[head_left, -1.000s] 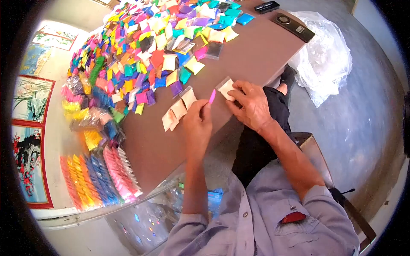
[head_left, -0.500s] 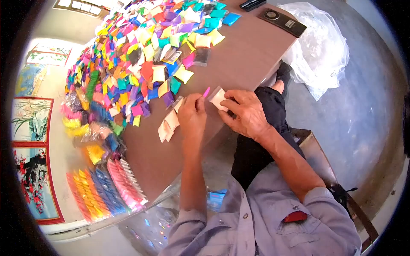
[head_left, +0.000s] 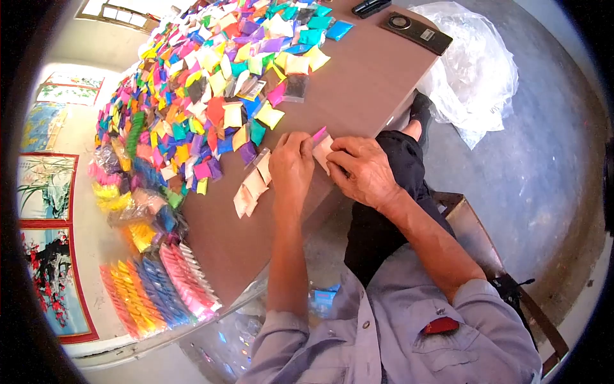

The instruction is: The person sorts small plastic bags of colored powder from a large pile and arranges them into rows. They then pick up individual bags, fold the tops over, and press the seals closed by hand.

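Observation:
My right hand (head_left: 363, 169) pinches a small clear packet with pale peach filling (head_left: 323, 153) near the table's front edge. Close on its other side is my left hand (head_left: 292, 160), fingers closed, with a slim pink plastic piece (head_left: 320, 134) sticking out from them. That pink piece lies against the packet's top end; its exact kind cannot be made out. Left of my left hand, several similar pale peach packets (head_left: 253, 185) lie overlapping in a row on the brown table (head_left: 230, 243).
A large heap of small colourful packets (head_left: 217, 83) covers the table's far left. Bundled strips of packets (head_left: 153, 288) lie at the near left corner. A dark phone-like device (head_left: 419, 33) rests at the far right edge. Beyond it is a clear plastic bag (head_left: 470, 70) on the floor.
The pink piece has moved right, from beside my left hand onto the packet's top end. My two hands are closer together, and the packet is tilted more upright.

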`<state>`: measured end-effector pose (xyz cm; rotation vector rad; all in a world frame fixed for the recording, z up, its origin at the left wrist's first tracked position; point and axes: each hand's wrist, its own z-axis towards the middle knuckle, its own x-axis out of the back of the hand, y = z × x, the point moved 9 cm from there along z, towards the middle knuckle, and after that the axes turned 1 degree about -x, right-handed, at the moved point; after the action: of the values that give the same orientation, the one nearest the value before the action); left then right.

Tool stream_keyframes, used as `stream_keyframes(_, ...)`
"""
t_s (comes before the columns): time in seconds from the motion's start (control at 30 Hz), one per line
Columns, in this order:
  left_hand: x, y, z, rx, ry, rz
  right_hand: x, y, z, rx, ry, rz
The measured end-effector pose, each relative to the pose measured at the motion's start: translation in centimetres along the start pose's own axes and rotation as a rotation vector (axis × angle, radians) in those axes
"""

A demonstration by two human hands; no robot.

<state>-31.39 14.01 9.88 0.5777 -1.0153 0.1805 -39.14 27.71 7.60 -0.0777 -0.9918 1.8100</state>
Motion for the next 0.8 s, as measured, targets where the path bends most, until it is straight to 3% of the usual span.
stream_keyframes(0.1,0.1,1.5,-0.1,-0.014,0.009,-0.144,0.0,-0.1,0.0,0.016,-0.004,0.007)
stream_keyframes(0.23,-0.7,1.4,0.0,-0.100,-0.022,-0.025,0.0,-0.2,0.2,0.024,0.019,0.013)
stream_keyframes(0.43,0.6,-1.1,-0.6,0.037,0.031,0.076,0.2,-0.1,0.2,-0.008,0.002,0.001)
stream_keyframes(0.8,1.5,-2.5,-3.6,0.186,0.089,-0.047,-0.5,0.0,0.3,0.002,0.000,-0.016)
